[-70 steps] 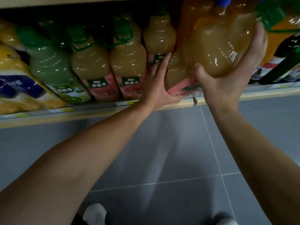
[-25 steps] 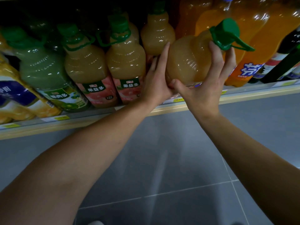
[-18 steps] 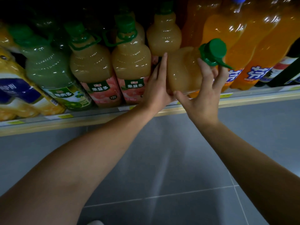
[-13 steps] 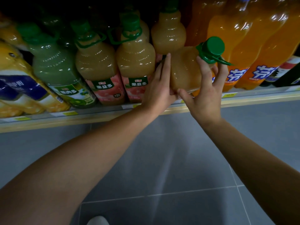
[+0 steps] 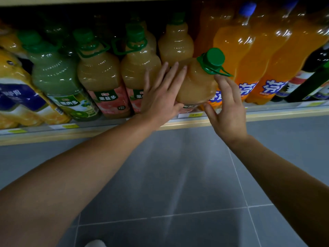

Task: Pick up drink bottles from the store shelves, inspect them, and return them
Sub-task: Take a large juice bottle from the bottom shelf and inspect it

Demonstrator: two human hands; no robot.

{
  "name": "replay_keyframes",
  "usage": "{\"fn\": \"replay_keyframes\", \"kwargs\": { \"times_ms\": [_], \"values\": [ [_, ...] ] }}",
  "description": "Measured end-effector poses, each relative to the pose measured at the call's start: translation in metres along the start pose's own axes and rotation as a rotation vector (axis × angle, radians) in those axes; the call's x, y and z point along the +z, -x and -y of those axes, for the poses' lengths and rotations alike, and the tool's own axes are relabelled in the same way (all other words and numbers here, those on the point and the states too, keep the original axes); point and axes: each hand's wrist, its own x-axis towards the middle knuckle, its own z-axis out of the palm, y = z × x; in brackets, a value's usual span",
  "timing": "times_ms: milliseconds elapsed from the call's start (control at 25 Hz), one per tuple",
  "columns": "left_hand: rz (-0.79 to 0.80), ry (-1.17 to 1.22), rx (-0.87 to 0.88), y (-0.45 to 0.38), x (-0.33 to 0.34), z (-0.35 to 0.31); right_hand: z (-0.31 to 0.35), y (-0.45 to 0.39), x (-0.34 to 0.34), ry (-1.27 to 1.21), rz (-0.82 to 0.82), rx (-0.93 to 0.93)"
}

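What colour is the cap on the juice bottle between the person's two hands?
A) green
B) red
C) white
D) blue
A: the juice bottle between the left hand and the right hand carries a green cap with a loop handle.

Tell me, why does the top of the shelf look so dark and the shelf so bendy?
Head view: the back row sits in shadow, light glints on the orange soda bottles, the wide lens curves the shelf edge, and both the left hand and the right hand look slightly soft.
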Motion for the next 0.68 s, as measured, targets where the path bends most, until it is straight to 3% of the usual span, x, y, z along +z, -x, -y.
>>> {"fn": "replay_keyframes", "kwargs": {
  "times_ms": [120, 320, 680],
  "values": [
    [0.009, -0.039, -0.020, -0.002, -0.001, -0.003, 0.002, -0.007, 0.009, -0.070, 0.007, 0.084],
    [0.026, -0.159, -0.132, -0.008, -0.008, 0.003, 0.022, -0.031, 0.035, -0.066, -0.023, 0.039],
    [0.054, -0.149, -0.240, -0.025, 0.002, 0.002, 0.016, -0.058, 0.047, -0.051, -0.028, 0.051]
  ]
}}
